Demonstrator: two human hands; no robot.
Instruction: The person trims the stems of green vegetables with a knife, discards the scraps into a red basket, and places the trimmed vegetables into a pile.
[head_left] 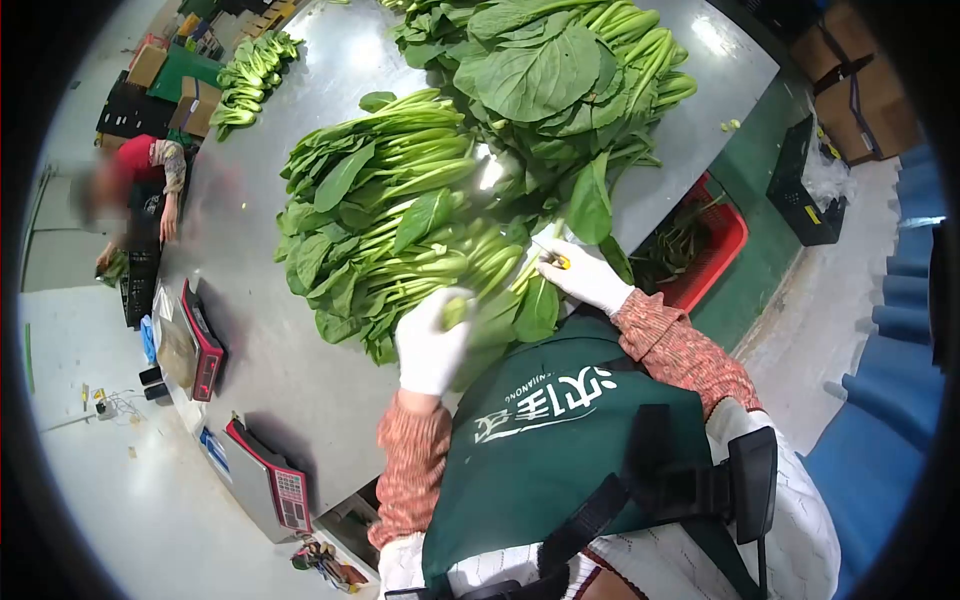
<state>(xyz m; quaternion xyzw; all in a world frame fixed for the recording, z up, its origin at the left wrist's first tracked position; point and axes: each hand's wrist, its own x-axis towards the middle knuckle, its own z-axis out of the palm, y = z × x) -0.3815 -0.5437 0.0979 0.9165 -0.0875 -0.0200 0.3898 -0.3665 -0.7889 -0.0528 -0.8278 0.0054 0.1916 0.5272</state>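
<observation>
My left hand (428, 345), in a white glove, is closed on a leafy green (455, 312) whose leaves blur below it. White-gloved too, my right hand (590, 277) is closed round a small yellow-and-dark tool (562, 263), mostly hidden by the fingers. Loose leafy stems (540, 300) lie beside that hand at the table's near edge. Just beyond my hands, a pile of leafy greens (390, 210) lies in rows, stems toward the right. Farther off is a larger heap of broad-leaved greens (560, 80).
A red basket (722, 240) holding greens stands below the table's right edge. Two red scales (203, 345) (285, 490) line the left side. Small greens (255, 80) lie at the far left. Another person (150, 160) leans over a black crate (140, 280).
</observation>
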